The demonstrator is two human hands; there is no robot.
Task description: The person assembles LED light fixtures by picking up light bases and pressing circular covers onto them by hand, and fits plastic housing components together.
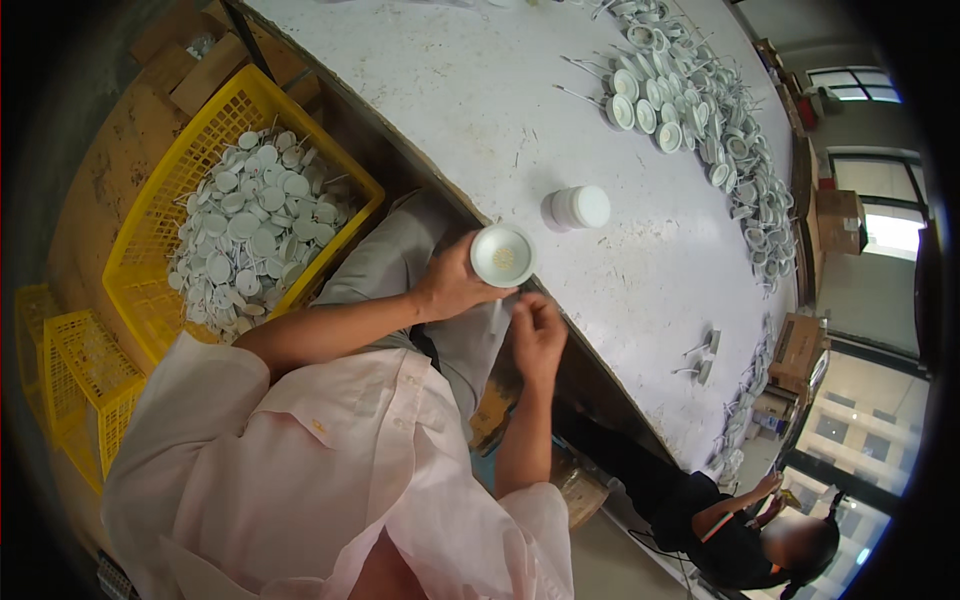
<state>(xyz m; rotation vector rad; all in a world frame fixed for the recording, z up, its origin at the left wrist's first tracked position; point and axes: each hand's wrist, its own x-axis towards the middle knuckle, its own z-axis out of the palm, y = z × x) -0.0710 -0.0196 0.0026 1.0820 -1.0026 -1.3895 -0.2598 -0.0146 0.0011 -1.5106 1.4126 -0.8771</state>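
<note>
My left hand (449, 279) grips a round white downlight housing (504, 255) by its rim, just over the table edge. Yellowish LED dots form a ring in the middle of its face. Close below it, my right hand (539, 335) is closed, with thumb and fingers drawn together. Whatever those fingers may hold is hidden. On the table, a short stack of round white covers (583, 207) lies beyond the housing.
A yellow plastic basket (150, 262) full of white discs with wires stands at my left. Many downlight housings (690, 110) are heaped along the table's far side. A pair of light fittings (708, 357) lies apart. Another person (700, 520) works at the lower right.
</note>
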